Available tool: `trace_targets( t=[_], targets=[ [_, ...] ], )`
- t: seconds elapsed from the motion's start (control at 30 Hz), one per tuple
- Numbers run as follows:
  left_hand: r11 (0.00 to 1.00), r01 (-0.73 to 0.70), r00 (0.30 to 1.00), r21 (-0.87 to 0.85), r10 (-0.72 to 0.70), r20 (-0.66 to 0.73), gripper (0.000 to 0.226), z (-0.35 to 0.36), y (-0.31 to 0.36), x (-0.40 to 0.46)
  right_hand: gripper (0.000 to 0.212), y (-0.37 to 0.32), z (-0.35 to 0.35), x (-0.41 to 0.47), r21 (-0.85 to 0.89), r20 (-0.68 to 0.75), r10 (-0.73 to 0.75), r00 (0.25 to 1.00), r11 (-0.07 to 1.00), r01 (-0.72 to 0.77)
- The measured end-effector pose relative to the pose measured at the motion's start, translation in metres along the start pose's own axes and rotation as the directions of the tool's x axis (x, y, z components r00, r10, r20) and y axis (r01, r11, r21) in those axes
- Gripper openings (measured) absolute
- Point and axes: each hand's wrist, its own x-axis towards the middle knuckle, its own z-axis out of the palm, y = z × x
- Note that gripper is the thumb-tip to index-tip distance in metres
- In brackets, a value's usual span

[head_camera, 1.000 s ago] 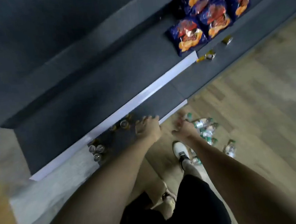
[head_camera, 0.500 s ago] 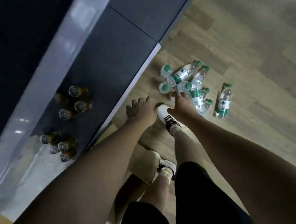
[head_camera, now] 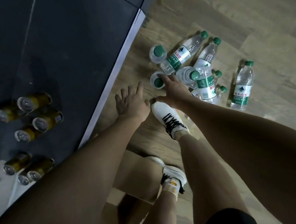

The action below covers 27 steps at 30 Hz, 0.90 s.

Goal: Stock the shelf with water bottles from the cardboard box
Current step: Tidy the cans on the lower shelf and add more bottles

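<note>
On the floor beside the shelf [head_camera: 75,52] lie water bottles [head_camera: 179,55], likely full, heavy, slick; grip mid-body. Right hand [head_camera: 173,91] seemingly touches an upright bottle [head_camera: 157,80], fingers loose; left hand [head_camera: 130,102] spread, empty

Clear plastic water bottles [head_camera: 193,67] with green caps and green-and-white labels lie in a loose cluster on the wooden floor, just beside the front edge of the dark grey shelf [head_camera: 75,52]. Two stand upright near the shelf edge — one [head_camera: 158,54] farther off, one [head_camera: 157,81] nearer, with only their caps and shoulders seen from above. Several others lie on their sides, overlapping one another, caps pointing up and to the right. One more bottle [head_camera: 242,87] lies apart from the heap, off to its right. The shelf's lowest board has a pale front strip [head_camera: 118,64].
</note>
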Motion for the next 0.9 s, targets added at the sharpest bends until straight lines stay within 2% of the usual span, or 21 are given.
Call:
trace_targets(
  t=[0.23,0.4,0.63,0.77,0.9],
  targets=[
    [1.000,0.008,1.000,0.000,-0.008,0.031,0.062,0.030,-0.009,0.037,0.087,0.009,0.020,0.053,0.006,-0.006,-0.054,0.999,0.999,0.054],
    [1.000,0.010,0.999,0.021,-0.011,0.051,0.064,0.037,-0.020,0.024,0.080,0.006,0.018,0.045,0.041,-0.030,-0.098,0.995,0.994,0.100],
    [1.000,0.024,1.000,-0.020,-0.024,0.008,0.063,0.008,-0.015,-0.054,0.074,-0.009,-0.006,-0.039,-0.023,-0.068,-0.233,0.970,0.972,0.232],
    [0.987,0.005,0.994,-0.159,0.012,0.105,0.070,-0.034,-0.023,-0.128,0.070,-0.043,-0.034,-0.115,-0.113,-0.036,-0.194,0.980,0.975,0.189],
    [0.974,0.025,0.998,-0.225,-0.010,0.065,0.073,-0.102,-0.034,-0.235,0.072,-0.103,-0.086,-0.228,-0.158,0.006,-0.192,0.981,0.969,0.191]
  ],
)
